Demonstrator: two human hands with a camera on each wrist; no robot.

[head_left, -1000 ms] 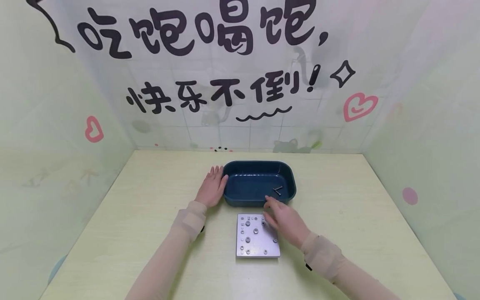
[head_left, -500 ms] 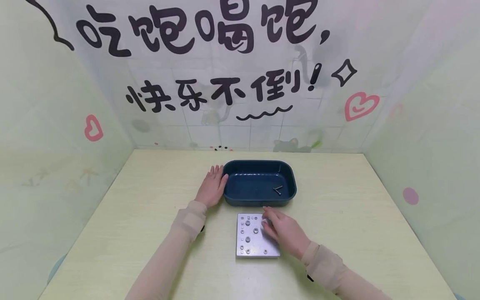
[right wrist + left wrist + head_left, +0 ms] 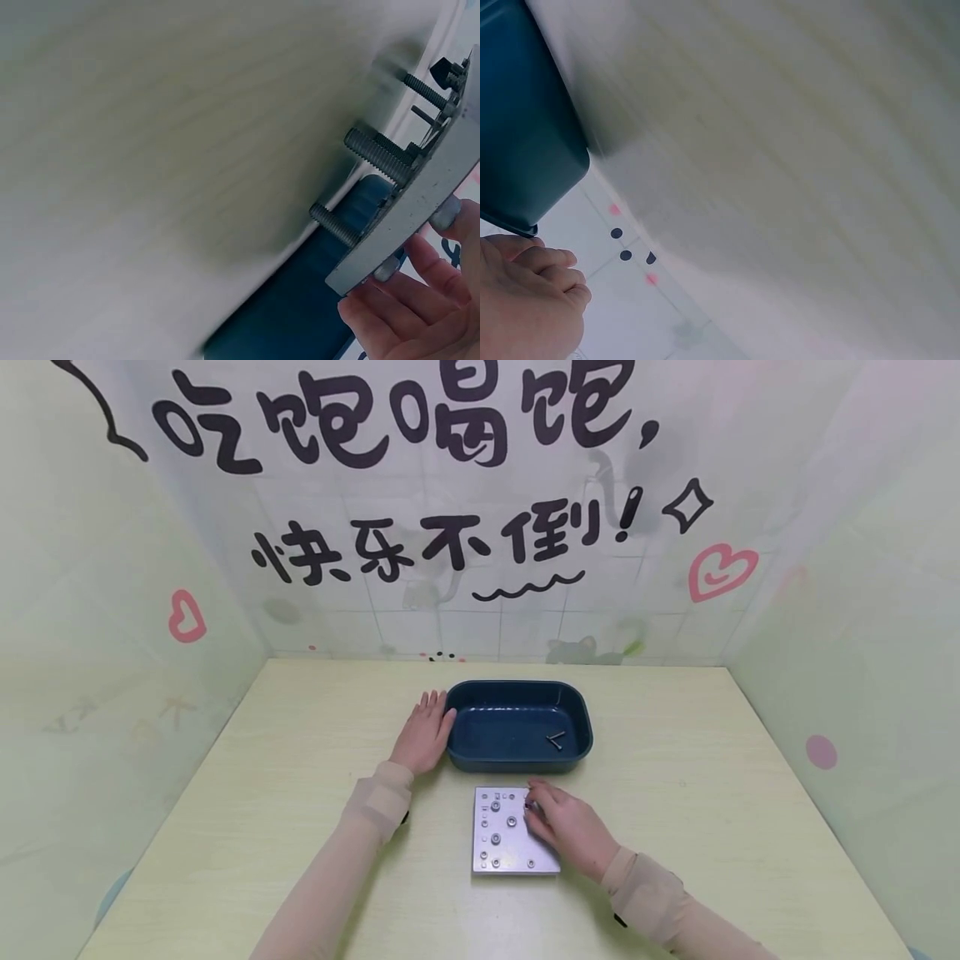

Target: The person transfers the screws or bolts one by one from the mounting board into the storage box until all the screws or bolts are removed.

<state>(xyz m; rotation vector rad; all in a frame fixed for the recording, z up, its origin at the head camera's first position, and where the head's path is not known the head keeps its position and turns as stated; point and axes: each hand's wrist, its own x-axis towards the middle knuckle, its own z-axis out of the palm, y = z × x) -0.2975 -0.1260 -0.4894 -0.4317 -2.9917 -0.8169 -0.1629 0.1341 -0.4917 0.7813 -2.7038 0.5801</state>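
Note:
A square silver metal plate [image 3: 517, 852] set with several bolts lies in front of the blue tray [image 3: 487, 767]. My right hand [image 3: 576, 827] is over the plate's upper right part, its curled thumb and fingers around a bolt [image 3: 448, 213] there. In the right wrist view, threaded bolt shanks [image 3: 379, 157] stick out below the plate, and another rounded bolt head [image 3: 388, 268] shows near the fingers. With straight fingers, my left hand [image 3: 423, 735] rests against the tray's left side. Two loose screws [image 3: 556, 741] lie inside the tray.
Everything stands on a pale wooden table [image 3: 315, 718]. A printed curtain [image 3: 495, 635] with black characters rises along its back edge, and light side panels flank the left and right.
My right hand has drawn back from the tray's front edge toward me and closed in on the bolt at the plate's upper right. My left hand, tray and plate stay put.

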